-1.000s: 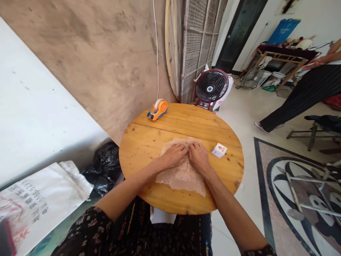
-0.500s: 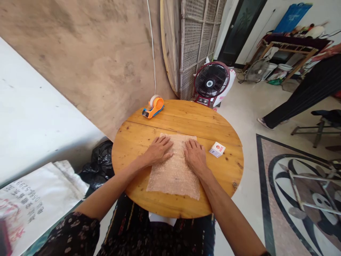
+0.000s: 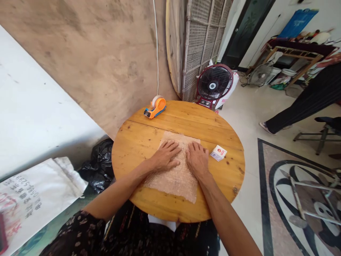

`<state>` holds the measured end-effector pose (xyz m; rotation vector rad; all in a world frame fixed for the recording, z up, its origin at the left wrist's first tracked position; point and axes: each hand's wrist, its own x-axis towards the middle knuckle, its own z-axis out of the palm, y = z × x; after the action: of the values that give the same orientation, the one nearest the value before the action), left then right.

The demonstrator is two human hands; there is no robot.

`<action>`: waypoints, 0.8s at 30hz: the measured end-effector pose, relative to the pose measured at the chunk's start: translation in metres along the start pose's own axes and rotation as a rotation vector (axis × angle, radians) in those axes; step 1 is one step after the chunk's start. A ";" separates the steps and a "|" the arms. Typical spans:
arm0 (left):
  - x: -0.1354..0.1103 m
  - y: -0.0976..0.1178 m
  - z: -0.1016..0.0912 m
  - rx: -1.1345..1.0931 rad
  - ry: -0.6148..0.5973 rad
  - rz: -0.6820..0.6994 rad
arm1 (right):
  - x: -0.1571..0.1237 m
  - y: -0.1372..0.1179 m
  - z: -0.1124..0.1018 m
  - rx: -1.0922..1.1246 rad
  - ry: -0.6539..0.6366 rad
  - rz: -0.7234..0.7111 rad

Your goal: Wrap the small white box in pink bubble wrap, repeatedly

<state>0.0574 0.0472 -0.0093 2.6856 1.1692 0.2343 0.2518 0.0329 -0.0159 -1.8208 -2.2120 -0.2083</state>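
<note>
A sheet of bubble wrap [image 3: 173, 179] lies flat on the round wooden table [image 3: 223, 185] in front of me. Over its left side my left hand [image 3: 165, 156] rests palm down, fingers stretched out. My right hand [image 3: 197, 160] presses flat near the sheet's upper right edge, its fingers loosely extended. Neither hand grips anything. Just right of my right hand sits a small white box [image 3: 218, 153] with red print. An orange and blue tape dispenser [image 3: 156, 107] with a roll of tape stands at the table's far left.
Behind the table a dark red fan [image 3: 213, 85] stands on the floor. Black plastic bags [image 3: 99, 165] and a white printed sack [image 3: 45, 199] are at the left. On the right, a person in dark trousers [image 3: 301, 99] stands near a stool [image 3: 323, 131].
My left hand has slid slightly to the right over the bubble wrap, and the sheet has turned a little. My right hand stays flat near the same edge. The view has shifted slightly.
</note>
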 end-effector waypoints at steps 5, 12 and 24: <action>-0.003 -0.003 -0.002 -0.043 0.008 -0.017 | 0.000 0.003 -0.004 0.012 -0.002 -0.042; 0.000 -0.008 -0.001 -0.058 0.017 -0.018 | -0.003 -0.014 -0.003 0.077 -0.040 -0.332; -0.005 -0.015 -0.005 -0.037 0.015 -0.007 | 0.006 0.002 0.005 -0.026 -0.058 -0.077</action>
<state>0.0427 0.0537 -0.0086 2.6523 1.1662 0.2725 0.2527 0.0400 -0.0187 -1.7781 -2.3321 -0.2028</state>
